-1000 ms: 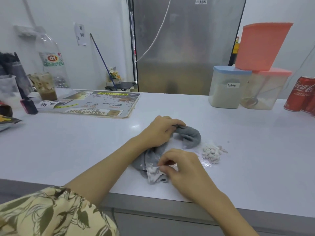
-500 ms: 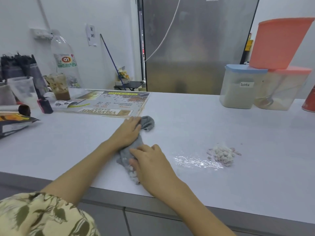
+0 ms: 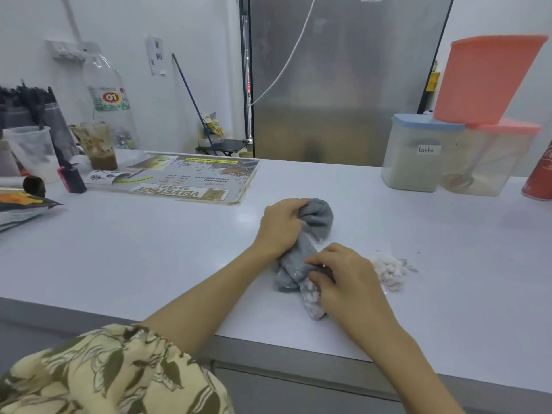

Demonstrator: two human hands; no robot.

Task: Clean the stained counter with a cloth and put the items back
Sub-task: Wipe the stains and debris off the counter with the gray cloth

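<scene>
Both hands hold a gray cloth on the white worktop. The cloth is bunched up and lies near the front edge, in the middle. The left hand grips the far end of the cloth, with its fingers curled over the rolled part. The right hand grips the near end, with its fingers curled round it. The near end of the cloth has white bits stuck to it.

Just to the right of the right hand lies a small pile of white crumbs on the worktop. The cloth is close to it, but I cannot tell if they touch.

At the back of the worktop lies a flat menu sheet. To the left of it stands a plastic cup with a brown drink in the bottom, and a big clear bottle is behind the cup. On the right side stands a clear box with a blue lid and a label that says "latte". Next to it is a clear box with a pink lid, and a pink tub sits tilted on top of the two lids. A red can is at the far right edge. The person's left sleeve has a leaf print.
</scene>
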